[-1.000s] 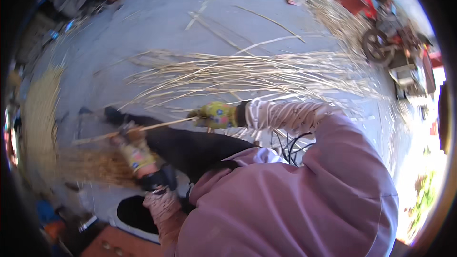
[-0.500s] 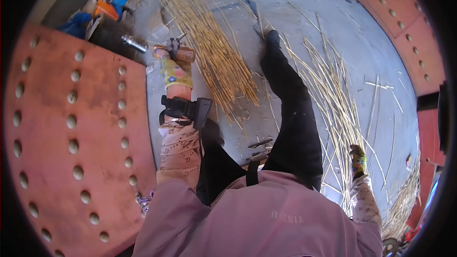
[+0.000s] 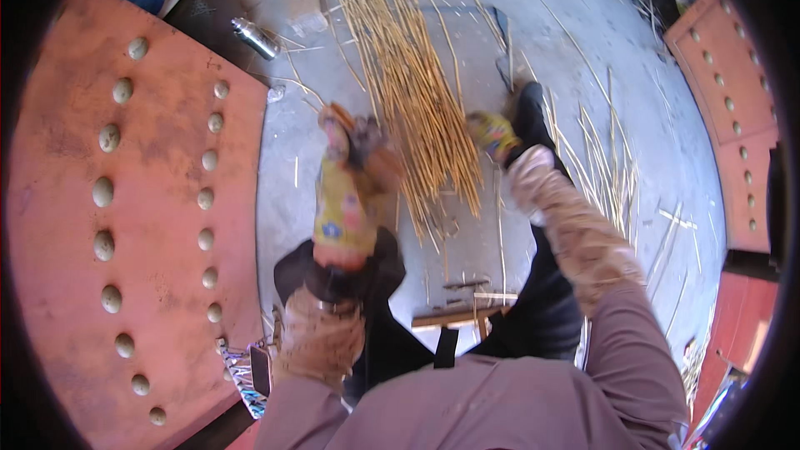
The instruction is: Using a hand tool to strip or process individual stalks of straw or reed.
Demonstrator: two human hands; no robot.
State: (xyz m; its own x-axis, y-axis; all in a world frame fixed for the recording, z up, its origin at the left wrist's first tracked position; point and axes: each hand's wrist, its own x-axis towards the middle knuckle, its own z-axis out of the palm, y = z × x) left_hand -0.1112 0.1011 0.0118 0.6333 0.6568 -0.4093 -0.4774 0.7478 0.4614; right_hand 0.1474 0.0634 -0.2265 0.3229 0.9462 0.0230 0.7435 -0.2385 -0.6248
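Note:
My left hand (image 3: 343, 204), in a yellow flowered glove, is closed on a brown tool (image 3: 385, 168) with a grey metal fitting. Motion smears the tool, and its exact kind does not show. Just right of it, a spread of tan reed stalks (image 3: 425, 108) lies lengthwise on the floor. On the far side of those stalks is my right hand (image 3: 493, 135), gloved the same way and beside their right edge. Its fingers are blurred, and whether they grip a stalk cannot be told.
Paler stalks (image 3: 612, 171) lie right of my outstretched leg (image 3: 542, 258). A red studded panel (image 3: 158, 225) fills the left side, another studded panel (image 3: 729, 117) the far right. A silver flask (image 3: 255, 38) lies by the left panel. A small wooden stool (image 3: 442, 317) is between my legs.
My right hand has swung from the pale stalks at the right to the tan stalks in the middle. My left hand, with the brown tool, has come nearer and slightly right.

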